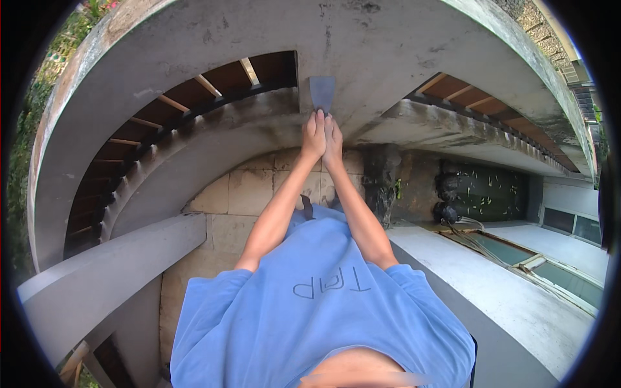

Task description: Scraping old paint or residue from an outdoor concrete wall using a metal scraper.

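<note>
Both my arms reach straight out in front, hands together. My left hand (pixel 314 136) and my right hand (pixel 333 139) are closed side by side around the handle of a scraper (pixel 321 90); the fingers cover nearly all of that handle. Its wide, flat grey blade points away from me, over the stained grey concrete wall (pixel 381 45). Whether the blade's edge touches the wall I cannot tell.
Slotted openings, one at left (pixel 187 97) and another at right (pixel 479 97), flank the scraper. Pale tiles (pixel 249 191) pave the floor below. To the right are a dark basin (pixel 488 194), cables (pixel 475 229) and a window frame (pixel 537 262). A low wall (pixel 116 271) stands left.
</note>
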`<action>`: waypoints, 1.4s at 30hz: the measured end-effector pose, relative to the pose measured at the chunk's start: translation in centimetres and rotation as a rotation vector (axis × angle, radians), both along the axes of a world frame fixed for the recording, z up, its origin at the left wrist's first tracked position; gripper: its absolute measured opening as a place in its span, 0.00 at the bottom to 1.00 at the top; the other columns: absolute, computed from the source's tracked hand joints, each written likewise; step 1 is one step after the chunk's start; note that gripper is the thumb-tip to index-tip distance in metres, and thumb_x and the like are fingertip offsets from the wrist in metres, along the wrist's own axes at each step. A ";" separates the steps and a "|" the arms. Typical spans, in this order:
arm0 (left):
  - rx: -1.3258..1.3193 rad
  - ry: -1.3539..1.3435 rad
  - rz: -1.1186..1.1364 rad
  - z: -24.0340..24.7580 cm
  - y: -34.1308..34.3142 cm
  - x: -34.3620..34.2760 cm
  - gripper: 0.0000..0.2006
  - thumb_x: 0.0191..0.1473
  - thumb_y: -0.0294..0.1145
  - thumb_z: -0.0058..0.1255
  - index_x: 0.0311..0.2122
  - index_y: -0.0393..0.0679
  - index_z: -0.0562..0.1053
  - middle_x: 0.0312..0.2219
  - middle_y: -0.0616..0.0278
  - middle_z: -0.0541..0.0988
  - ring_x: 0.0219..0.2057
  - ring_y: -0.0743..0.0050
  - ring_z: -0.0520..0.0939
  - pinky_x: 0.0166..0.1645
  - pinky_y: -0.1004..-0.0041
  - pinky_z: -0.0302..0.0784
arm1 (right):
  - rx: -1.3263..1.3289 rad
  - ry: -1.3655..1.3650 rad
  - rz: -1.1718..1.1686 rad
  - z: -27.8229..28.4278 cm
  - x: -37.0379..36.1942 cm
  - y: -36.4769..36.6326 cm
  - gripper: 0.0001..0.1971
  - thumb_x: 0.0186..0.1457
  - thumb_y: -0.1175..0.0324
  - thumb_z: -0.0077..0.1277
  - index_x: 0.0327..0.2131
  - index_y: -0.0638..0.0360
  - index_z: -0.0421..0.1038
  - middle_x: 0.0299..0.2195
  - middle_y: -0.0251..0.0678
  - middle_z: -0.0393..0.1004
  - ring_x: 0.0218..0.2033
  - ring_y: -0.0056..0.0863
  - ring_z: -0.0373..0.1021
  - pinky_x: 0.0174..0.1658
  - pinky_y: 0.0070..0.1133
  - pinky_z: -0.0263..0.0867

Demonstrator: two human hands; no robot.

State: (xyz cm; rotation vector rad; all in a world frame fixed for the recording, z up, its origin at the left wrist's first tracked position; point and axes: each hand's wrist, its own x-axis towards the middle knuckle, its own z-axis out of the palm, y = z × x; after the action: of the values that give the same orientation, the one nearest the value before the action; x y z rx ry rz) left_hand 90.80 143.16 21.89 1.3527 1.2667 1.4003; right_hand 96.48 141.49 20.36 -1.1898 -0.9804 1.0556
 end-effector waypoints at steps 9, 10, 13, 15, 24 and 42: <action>0.437 0.048 0.166 2.2 3.1 0.7 0.18 0.61 0.42 0.30 0.33 0.37 0.68 0.24 0.42 0.72 0.28 0.46 0.75 0.33 0.62 0.68 | 0.119 0.020 0.012 -0.2 -0.2 2.8 0.19 0.61 0.61 0.36 0.46 0.67 0.65 0.42 0.41 0.71 0.45 0.27 0.66 0.50 0.23 0.58; 0.439 0.057 0.176 2.6 3.2 -0.4 0.18 0.61 0.42 0.30 0.33 0.37 0.68 0.24 0.42 0.72 0.28 0.46 0.75 0.33 0.62 0.68 | 0.056 -0.089 -0.035 2.3 -0.6 3.0 0.20 0.61 0.59 0.37 0.46 0.68 0.64 0.40 0.41 0.71 0.44 0.28 0.66 0.48 0.22 0.59; 0.086 0.291 -0.010 2.2 3.0 -0.8 0.19 0.61 0.41 0.30 0.36 0.35 0.68 0.27 0.41 0.73 0.33 0.45 0.76 0.36 0.61 0.68 | -0.021 -0.097 -0.027 1.4 -0.2 2.8 0.21 0.61 0.58 0.37 0.46 0.69 0.64 0.40 0.41 0.71 0.43 0.28 0.66 0.47 0.21 0.60; 0.099 0.056 0.010 -0.8 1.0 -0.5 0.18 0.61 0.40 0.30 0.34 0.35 0.68 0.25 0.44 0.74 0.30 0.46 0.76 0.35 0.61 0.68 | 0.066 -0.025 0.058 -0.2 -0.3 1.1 0.20 0.61 0.58 0.36 0.45 0.68 0.64 0.38 0.40 0.70 0.41 0.26 0.66 0.46 0.21 0.60; 0.074 0.069 -0.060 0.0 2.4 -0.9 0.20 0.61 0.43 0.32 0.34 0.34 0.69 0.27 0.49 0.75 0.30 0.63 0.76 0.37 0.68 0.69 | 0.085 -0.027 -0.049 0.8 -0.9 2.2 0.20 0.62 0.58 0.35 0.43 0.68 0.66 0.38 0.39 0.72 0.40 0.25 0.66 0.46 0.21 0.60; -0.104 0.028 -0.108 -0.3 -1.5 -1.4 0.18 0.59 0.42 0.35 0.31 0.35 0.70 0.26 0.44 0.74 0.29 0.41 0.74 0.33 0.58 0.67 | -0.011 0.038 -0.208 -0.1 -1.9 -2.1 0.18 0.61 0.60 0.38 0.48 0.63 0.54 0.41 0.39 0.63 0.44 0.26 0.62 0.47 0.21 0.58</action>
State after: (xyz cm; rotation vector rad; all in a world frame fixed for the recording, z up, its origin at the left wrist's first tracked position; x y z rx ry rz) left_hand 89.43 141.68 21.57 1.3539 1.2485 1.2292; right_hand 94.63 139.39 20.23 -1.2476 -0.8034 0.9151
